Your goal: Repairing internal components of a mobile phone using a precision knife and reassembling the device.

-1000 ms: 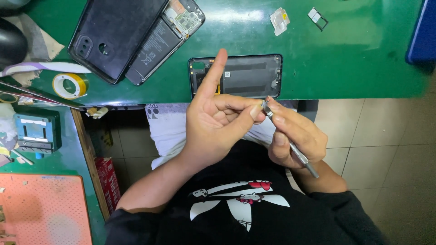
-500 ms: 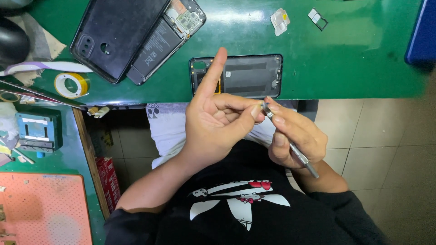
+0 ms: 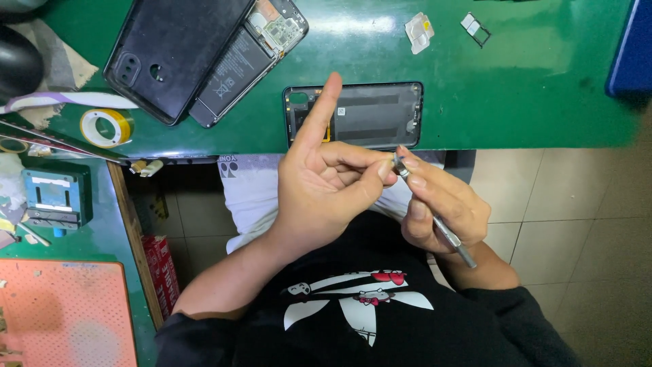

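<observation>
The right hand has its grip closed round a slim grey metal screwdriver, its tip meeting the pinched thumb and finger of the left hand, index raised, above the lap. Whatever the left pinches is too small to see. A slip could drop it to the tiled floor, just off the green surface.

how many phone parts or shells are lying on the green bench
3: a black back cover at upper left, an opened phone body with its battery showing right beside it, and a dark frame at the bench edge, partly hidden behind the left hand. Others may lie out of view.
</observation>
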